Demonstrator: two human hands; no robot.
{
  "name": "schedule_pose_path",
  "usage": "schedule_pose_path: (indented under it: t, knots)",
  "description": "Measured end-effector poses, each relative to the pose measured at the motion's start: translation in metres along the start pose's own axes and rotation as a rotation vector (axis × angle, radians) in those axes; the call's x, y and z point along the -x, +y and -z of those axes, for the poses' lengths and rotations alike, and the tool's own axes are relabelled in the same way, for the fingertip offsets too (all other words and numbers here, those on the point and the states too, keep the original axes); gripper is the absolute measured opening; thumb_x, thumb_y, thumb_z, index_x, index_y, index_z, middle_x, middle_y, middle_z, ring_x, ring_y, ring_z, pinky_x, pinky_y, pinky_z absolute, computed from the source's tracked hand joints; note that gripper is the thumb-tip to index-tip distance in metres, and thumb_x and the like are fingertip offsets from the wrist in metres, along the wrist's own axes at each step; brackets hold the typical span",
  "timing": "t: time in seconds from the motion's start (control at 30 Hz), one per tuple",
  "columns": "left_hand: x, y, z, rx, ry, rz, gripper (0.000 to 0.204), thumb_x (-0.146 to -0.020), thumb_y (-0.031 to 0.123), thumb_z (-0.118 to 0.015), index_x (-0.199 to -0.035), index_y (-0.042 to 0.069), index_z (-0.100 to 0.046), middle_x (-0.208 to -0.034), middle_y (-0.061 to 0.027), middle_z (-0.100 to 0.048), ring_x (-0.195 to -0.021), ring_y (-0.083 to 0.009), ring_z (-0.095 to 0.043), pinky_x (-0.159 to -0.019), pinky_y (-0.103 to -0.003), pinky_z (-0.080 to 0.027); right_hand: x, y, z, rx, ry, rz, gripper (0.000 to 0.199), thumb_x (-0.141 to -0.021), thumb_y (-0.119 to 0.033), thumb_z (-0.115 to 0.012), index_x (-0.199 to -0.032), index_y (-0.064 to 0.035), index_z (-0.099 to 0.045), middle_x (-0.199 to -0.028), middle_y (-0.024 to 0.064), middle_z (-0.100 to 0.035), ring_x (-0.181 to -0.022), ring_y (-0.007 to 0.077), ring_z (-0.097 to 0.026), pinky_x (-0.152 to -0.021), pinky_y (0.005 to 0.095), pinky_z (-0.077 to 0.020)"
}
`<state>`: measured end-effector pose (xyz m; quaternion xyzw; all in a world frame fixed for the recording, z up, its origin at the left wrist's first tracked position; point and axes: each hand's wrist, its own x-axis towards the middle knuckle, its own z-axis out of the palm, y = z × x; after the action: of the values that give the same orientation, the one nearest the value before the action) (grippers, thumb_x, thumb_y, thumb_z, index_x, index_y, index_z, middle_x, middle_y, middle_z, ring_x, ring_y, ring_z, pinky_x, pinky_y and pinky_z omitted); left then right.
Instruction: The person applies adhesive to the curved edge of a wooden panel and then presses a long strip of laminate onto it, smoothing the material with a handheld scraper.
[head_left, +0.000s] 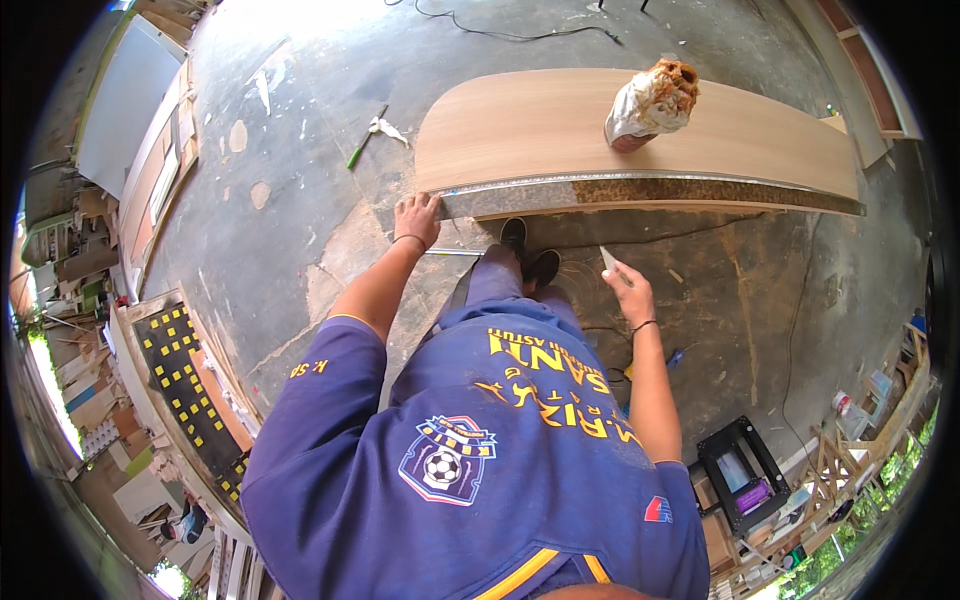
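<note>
A wood-grain panel [520, 120] with rounded corners lies before me. Along its near edge runs a long metal straightedge [510, 199], silvery at the left and stained brown toward the right. My left hand [418, 218] is closed at the left end of this strip, fingertips over its top and the panel's corner. Lower and to the right, my right hand [630, 288] pinches a thin, pale, pointed blade-like piece [607, 259], held apart from the panel; its handle, if any, is hidden in the fingers. A can [640, 112] with a crusted brown-and-white top stands on the panel.
A green-handled tool [357, 152] with a white scrap lies on the floor left of the panel. A dark cable [520, 38] crosses the far floor. Behind me on the right sits a black frame-like stand [742, 478]; stacked boards [160, 180] line the left.
</note>
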<state>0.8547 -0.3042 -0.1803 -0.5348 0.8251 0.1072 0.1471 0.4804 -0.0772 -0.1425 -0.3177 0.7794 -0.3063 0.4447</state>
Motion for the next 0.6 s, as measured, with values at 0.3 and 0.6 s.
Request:
schedule_pose_path:
  t: [0.3,0.6]
  knots:
    - [0.038,0.003,-0.004,0.057,0.059,-0.169,0.058,-0.069,0.031,-0.072,-0.122,0.019,-0.053,-0.118,-0.0088,-0.052,-0.116,-0.0293,-0.048,-0.097,-0.046,-0.036,0.020,0.001,-0.002,-0.309,-0.021,-0.037,0.057,-0.082,-0.037,-0.069,-0.123,0.0005,-0.060,-0.122,0.0108,-0.061,-0.113,0.0186,-0.055,-0.098,0.0293,-0.0393]
    - [0.056,-0.012,-0.010,0.167,0.125,-0.271,0.057,-0.070,0.035,-0.073,-0.122,0.019,-0.057,-0.112,-0.0038,-0.055,-0.107,-0.0239,-0.051,-0.094,-0.043,-0.035,0.025,-0.018,-0.023,-0.763,-0.232,-0.194,0.070,-0.082,-0.049,-0.062,-0.135,-0.0053,-0.047,-0.115,0.0010,-0.061,-0.097,0.0093,-0.058,-0.066,0.0242,-0.0496]
